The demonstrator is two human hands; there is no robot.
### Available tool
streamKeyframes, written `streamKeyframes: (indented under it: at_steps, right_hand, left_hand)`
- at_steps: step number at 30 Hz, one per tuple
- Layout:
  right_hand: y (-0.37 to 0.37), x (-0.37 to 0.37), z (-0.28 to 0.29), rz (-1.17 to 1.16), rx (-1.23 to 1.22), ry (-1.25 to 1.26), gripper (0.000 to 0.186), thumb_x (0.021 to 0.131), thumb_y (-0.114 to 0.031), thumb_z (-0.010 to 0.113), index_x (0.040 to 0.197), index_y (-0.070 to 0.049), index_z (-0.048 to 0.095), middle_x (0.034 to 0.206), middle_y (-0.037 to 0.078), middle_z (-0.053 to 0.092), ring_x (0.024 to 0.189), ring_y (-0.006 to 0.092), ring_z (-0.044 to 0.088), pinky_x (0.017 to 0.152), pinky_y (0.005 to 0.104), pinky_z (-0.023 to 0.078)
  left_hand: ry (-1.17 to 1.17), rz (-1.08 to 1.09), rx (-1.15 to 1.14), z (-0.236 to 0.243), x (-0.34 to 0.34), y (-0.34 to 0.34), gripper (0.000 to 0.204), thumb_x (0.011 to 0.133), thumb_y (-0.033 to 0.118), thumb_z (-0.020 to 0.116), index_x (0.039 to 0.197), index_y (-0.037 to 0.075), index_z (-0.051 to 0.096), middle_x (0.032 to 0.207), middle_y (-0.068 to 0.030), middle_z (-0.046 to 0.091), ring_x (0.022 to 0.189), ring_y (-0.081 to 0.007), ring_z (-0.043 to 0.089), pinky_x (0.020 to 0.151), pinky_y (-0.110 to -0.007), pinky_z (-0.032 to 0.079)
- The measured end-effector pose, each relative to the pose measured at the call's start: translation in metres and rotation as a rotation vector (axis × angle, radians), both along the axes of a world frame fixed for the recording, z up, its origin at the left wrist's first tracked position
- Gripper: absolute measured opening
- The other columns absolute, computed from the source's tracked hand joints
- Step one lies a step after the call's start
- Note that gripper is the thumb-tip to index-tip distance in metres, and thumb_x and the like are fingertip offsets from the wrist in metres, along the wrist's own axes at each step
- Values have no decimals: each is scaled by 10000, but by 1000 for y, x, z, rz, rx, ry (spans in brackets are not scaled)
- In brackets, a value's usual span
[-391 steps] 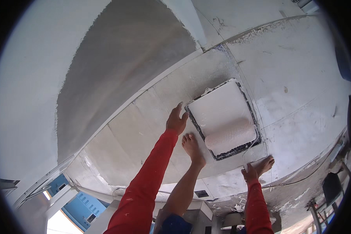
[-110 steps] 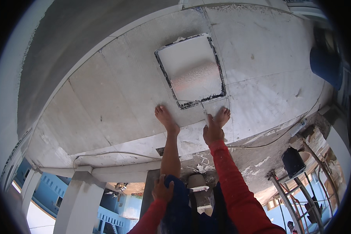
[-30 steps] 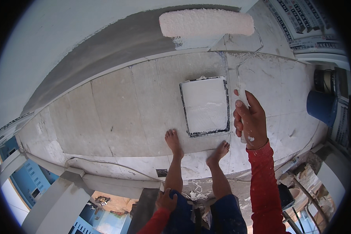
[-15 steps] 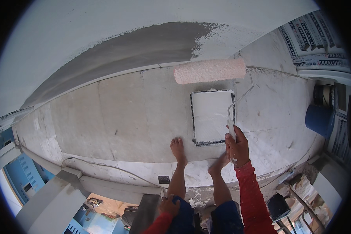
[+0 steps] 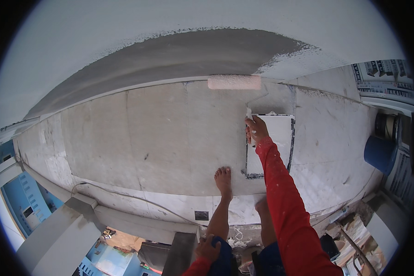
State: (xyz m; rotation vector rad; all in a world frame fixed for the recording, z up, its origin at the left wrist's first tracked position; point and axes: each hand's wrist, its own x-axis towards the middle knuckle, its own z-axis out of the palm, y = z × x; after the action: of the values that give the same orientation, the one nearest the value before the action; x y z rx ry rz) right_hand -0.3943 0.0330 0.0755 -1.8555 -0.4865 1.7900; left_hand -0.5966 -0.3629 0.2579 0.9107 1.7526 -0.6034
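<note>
My right hand [image 5: 255, 130], arm stretched out in a red paint-flecked sleeve, is shut on the handle of a paint roller [image 5: 233, 82]. The whitish roller sleeve lies at the foot of the wall [image 5: 124, 27], where it meets the concrete ledge [image 5: 138, 138], just below a wet grey painted patch [image 5: 179, 55]. Under my right hand sits a rectangular white paint tray [image 5: 280, 131]. My left hand [image 5: 208, 248] rests on my thigh at the edge of blue shorts, holding nothing. My bare left foot [image 5: 223, 177] stands beside the tray; the right foot is partly hidden by my arm.
A blue drum [image 5: 381, 154] stands at the right, with printed sheets [image 5: 384, 83] behind it. A thin cable [image 5: 124, 195] runs along the ledge's near edge, beyond which is a drop to a grey pillar [image 5: 60, 239] and blue buildings [image 5: 23, 207].
My view has tilted and my right arm has reached further forward. The roller has come down from the wall to the wall's foot, left of where it was.
</note>
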Motion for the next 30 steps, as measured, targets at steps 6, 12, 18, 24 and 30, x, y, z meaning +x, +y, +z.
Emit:
streamKeyframes:
  at_steps: [6,12,18,24,30]
  right_hand:
    - [-20,-9,77,-47,-21,2,269,952,-286,616,1132,-89,586,620,-11,484,423,89,444,342,279,370]
    - [-50,-13,192,-115,72,-19,365,969,-243,594,1295,-82,560,639,-25,479,432,43,410,352,232,348]
    - [-65,-15,262,-131,213,-33,424,978,-192,569,1367,-35,500,618,-42,456,434,21,365,372,211,326]
    - [-91,-19,284,-130,253,-39,429,987,-168,545,1380,-11,476,605,-40,444,436,19,353,377,205,322]
    - [-104,-34,200,14,97,-29,369,964,-232,592,1297,-84,534,621,-33,464,427,43,401,350,221,339]
  left_hand:
    - [-6,5,32,0,-10,-5,525,846,504,606,1295,234,569,1227,-196,555,1101,-405,606,921,-516,499]
    - [7,-28,31,-2,-9,-15,529,851,498,598,1304,228,560,1213,-202,553,1106,-407,601,923,-523,499]
    - [-31,-3,-23,8,-10,-1,557,875,496,577,1353,216,518,1318,-216,507,1151,-411,586,933,-510,500]
    - [36,122,110,47,-41,35,526,871,467,625,1311,187,559,1244,-199,561,1143,-420,580,945,-524,480]
    - [154,157,225,44,-102,-11,611,837,504,637,1343,175,538,1347,-201,505,1148,-425,579,944,-520,487]
